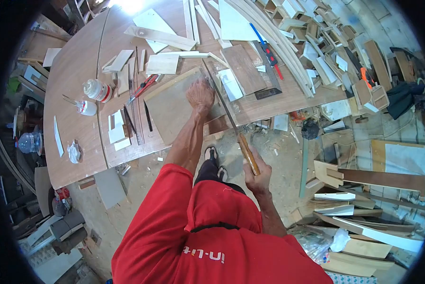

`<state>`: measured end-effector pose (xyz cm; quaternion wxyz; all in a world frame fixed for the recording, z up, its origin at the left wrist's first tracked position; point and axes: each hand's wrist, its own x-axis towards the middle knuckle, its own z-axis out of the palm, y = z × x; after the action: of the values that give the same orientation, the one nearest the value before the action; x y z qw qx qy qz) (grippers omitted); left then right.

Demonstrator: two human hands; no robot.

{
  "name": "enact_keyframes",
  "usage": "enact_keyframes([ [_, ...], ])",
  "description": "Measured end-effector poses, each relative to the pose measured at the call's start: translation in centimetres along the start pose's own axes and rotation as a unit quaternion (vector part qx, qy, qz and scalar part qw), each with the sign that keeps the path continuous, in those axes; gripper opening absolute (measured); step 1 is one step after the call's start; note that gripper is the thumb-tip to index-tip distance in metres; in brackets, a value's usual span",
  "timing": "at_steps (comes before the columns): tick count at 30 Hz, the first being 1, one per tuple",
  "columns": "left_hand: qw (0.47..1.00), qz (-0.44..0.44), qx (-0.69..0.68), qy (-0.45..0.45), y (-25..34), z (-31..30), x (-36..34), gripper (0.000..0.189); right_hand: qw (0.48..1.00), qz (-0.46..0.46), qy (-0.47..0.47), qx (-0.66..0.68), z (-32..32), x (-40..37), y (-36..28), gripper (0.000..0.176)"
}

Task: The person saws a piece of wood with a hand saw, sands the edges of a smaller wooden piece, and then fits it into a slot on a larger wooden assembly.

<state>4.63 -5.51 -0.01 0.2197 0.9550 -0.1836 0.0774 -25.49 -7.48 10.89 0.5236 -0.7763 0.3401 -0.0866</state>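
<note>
On my feed, the left hand point(201, 94) lies on a smooth, flat wooden board point(167, 113) by the table point(87, 158)'s near edge; its fingertips are indistinct, so I cannot tell whether they clench. My right hand point(258, 175) grasps the glossy wooden handle of a saw point(246, 149) beyond that edge. Its thin blade slants over the table, teeth too small to see.

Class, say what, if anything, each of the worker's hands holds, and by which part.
The right hand holds a handsaw by its wooden handle. The left hand rests on the flat board; no grip on it shows.
</note>
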Motion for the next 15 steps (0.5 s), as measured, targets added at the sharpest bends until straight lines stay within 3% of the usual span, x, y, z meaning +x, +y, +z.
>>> enact_keyframes([
  [1, 1.0, 0.004, 0.002, 0.003, 0.0, -0.1, 0.5, 0.014, 1.0, -0.002, 0.003, 0.004, 0.1, -0.2, 0.5, 0.043],
  [3, 1.0, 0.006, -0.001, 0.003, 0.0, 0.1, 0.0, 0.014, 0.99, -0.117, 0.044, -0.06, -0.8, -2.5, 2.3, 0.043],
  [6, 1.0, -0.009, -0.001, 0.001, 0.1, 0.1, 0.0, 0.014, 0.993, -0.1, 0.056, 0.004, -1.9, -4.8, 0.9, 0.042],
  [12, 0.999, -0.002, -0.033, -0.001, 0.0, 0.0, 0.0, 0.016, 0.998, -0.056, 0.01, -0.01, 0.1, -0.4, 0.7, 0.041],
  [15, 1.0, -0.004, -0.017, -0.002, 0.1, 0.0, 0.0, 0.016, 0.998, -0.055, 0.017, -0.04, -2.2, -4.3, 1.0, 0.041],
])
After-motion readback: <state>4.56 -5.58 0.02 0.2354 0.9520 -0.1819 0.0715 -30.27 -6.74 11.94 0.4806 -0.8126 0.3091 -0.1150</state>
